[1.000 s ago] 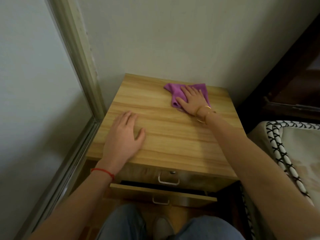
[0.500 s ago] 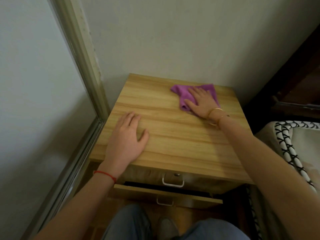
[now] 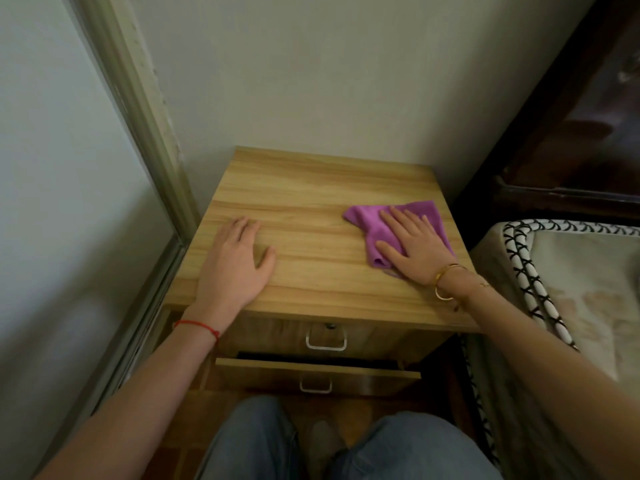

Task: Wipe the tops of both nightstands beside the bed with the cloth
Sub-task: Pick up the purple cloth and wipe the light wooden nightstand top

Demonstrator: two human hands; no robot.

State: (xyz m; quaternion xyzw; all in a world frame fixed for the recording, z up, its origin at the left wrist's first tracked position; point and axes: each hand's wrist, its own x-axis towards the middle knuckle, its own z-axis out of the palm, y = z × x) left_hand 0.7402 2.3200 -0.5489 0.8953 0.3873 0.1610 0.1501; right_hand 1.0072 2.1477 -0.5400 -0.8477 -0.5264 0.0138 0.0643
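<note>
The cloth (image 3: 398, 225) lay by the nightstand's (image 3: 311, 188) right edge, under the flat, straight fingers of the right hand (image 3: 414, 245). The left hand (image 3: 235, 263) rested flat near the left front corner. This top was mid-wipe; next, slide the cloth left.

One wooden nightstand (image 3: 311, 216) with two drawers, each bearing one metal handle. One purple cloth (image 3: 374, 233) lies at its three o'clock side. Two hands, left hand (image 3: 235, 265) and right hand (image 3: 415, 251); two gold bangles (image 3: 446, 282), one red wrist string (image 3: 197, 325).
</note>
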